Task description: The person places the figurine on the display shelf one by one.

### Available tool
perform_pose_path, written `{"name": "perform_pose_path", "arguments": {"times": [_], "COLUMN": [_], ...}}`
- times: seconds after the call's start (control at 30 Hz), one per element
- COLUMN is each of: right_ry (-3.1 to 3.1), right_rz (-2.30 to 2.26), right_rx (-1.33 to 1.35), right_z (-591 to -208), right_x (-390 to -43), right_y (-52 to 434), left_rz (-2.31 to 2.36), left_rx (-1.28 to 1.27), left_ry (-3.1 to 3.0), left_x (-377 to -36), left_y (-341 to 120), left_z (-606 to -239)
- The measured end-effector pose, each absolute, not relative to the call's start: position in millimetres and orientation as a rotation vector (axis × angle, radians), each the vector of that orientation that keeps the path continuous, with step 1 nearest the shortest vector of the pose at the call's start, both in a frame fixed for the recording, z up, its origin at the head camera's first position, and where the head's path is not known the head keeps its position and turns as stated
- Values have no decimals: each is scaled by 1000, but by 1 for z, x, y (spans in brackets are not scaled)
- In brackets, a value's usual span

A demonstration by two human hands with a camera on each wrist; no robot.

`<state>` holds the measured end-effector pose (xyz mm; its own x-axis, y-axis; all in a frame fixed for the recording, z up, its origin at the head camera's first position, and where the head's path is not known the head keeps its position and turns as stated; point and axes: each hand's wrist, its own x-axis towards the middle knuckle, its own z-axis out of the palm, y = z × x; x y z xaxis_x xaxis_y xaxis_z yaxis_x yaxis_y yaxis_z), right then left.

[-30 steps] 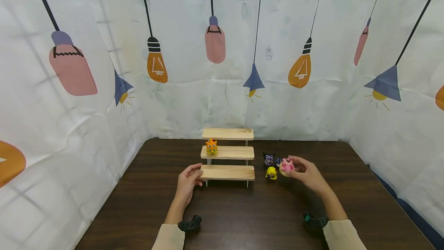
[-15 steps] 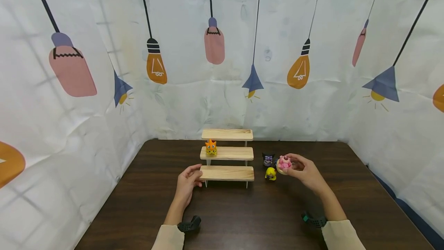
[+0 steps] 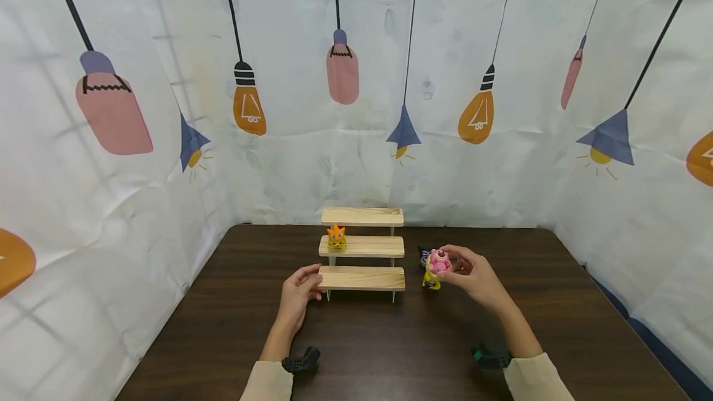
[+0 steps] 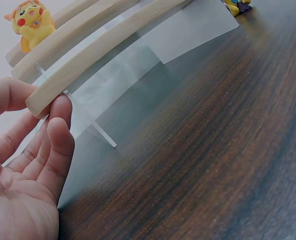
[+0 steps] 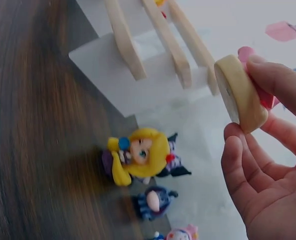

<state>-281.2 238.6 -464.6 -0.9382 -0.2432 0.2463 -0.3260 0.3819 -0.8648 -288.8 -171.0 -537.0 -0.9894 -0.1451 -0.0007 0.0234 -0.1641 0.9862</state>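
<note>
Pink figure gripped right of the wooden stand

The right hand pinches the pink figure, fingers partly curled, above the tabletop (a yellow-haired figure stands near). The left hand pinches the lowest shelf's left end, thumb above. A gap separates the pink figure from the stand; the tabletop's right edge lies well apart. Its front faces the person, base downward; the shelves run along the rear edge.

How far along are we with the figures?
Done, it seems: the orange figure stands on the middle shelf. In hand: the right hand holds the pink figure; the left hand grips the bottom shelf. Probably left: yellow figure, black-eared figure, blue figure and partly shown pink-eared figure, off the shelves.
</note>
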Motion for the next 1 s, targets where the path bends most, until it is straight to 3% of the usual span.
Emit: {"name": "perform_pose_path", "arguments": {"times": [0.5, 1.0], "right_ry": [-2529, -2598], "right_rz": [1609, 1463], "right_rx": [630, 678], "right_z": [-454, -434], "right_x": [-277, -300], "right_y": [200, 166], "left_rz": [-2326, -2325], "left_rx": [143, 138], "left_ry": [-1949, -1946], "left_x": [-287, -290], "left_y": [-173, -171], "left_z": [-539, -539]}}
